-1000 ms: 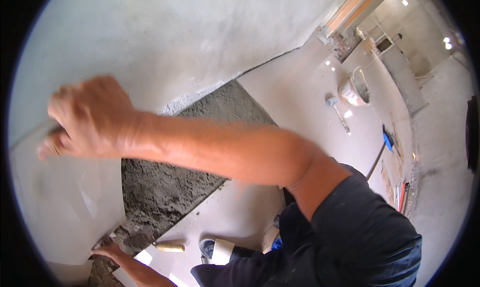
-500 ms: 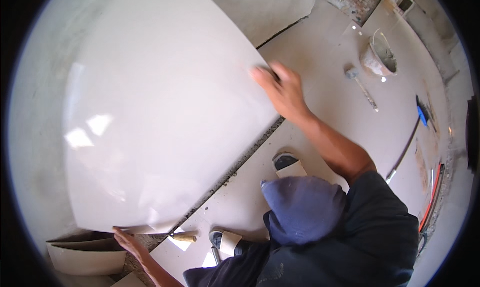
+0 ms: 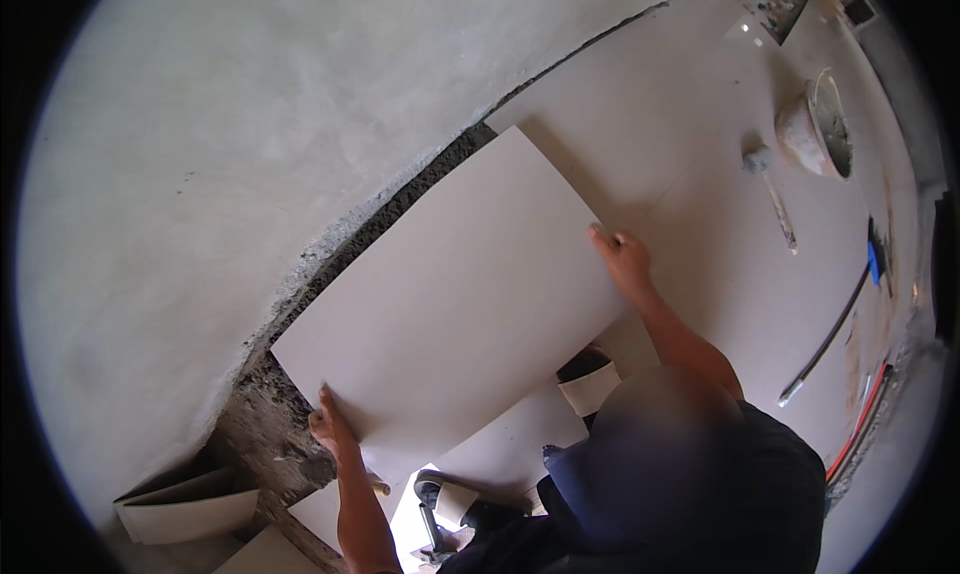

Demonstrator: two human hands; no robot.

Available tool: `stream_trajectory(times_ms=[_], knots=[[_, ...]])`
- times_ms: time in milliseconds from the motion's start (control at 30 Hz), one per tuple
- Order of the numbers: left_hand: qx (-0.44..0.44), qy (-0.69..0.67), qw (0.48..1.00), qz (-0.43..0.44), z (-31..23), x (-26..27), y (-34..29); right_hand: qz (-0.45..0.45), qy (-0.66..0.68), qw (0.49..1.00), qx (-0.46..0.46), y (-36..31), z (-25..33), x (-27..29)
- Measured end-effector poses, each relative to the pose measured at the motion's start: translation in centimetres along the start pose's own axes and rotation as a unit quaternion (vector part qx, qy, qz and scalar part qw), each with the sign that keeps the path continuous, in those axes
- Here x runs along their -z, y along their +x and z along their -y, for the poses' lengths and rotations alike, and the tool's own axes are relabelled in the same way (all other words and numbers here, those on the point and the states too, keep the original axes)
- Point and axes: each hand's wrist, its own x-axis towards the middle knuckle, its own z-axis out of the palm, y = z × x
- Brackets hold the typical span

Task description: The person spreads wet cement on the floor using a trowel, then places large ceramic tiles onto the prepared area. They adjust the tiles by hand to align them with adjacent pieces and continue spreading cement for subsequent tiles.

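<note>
A large pale rectangular floor tile [image 3: 450,304] is held between my two hands, its face toward the view. My left hand [image 3: 332,429] grips its lower left edge, thumb on top and the fingers partly hidden beneath. At the opposite short edge, my right hand [image 3: 622,262] is closed on the tile, thumb over the face. The tile covers part of a strip of dark rough mortar [image 3: 385,209] along the wall's foot. Just right of my left wrist, a wooden tool handle [image 3: 380,487] pokes out, mostly hidden.
The plastered wall [image 3: 200,154] rises beyond the mortar strip. Cut tile pieces [image 3: 190,514] stand at lower left. Laid tiles [image 3: 700,204] spread to the right, bearing a mallet [image 3: 775,199], a mortar bucket [image 3: 808,134] and a long-handled brush [image 3: 825,329].
The tile, larger and raised in front of the wall before, is now lower, uncovering wall and mortar strip. My left hand has moved up and right; my right hand has come down and right.
</note>
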Motion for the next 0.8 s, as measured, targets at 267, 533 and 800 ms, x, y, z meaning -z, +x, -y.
stream_trajectory(times_ms=[267, 533, 800], knots=[[0.037, 0.004, 0.999, 0.01, -1.1, -3.1, 1.8, 0.002, -0.049, 0.999, -0.013, 3.2, 0.7, -3.4], [0.039, -0.043, 0.998, 0.035, -1.6, -4.3, 2.7, -0.017, 0.019, 1.0, -0.013, 4.4, 2.3, -4.6], [0.067, 0.01, 0.998, 0.021, -0.9, -4.9, 4.0, -0.003, 0.002, 1.0, -0.029, 4.9, 2.5, -5.1]])
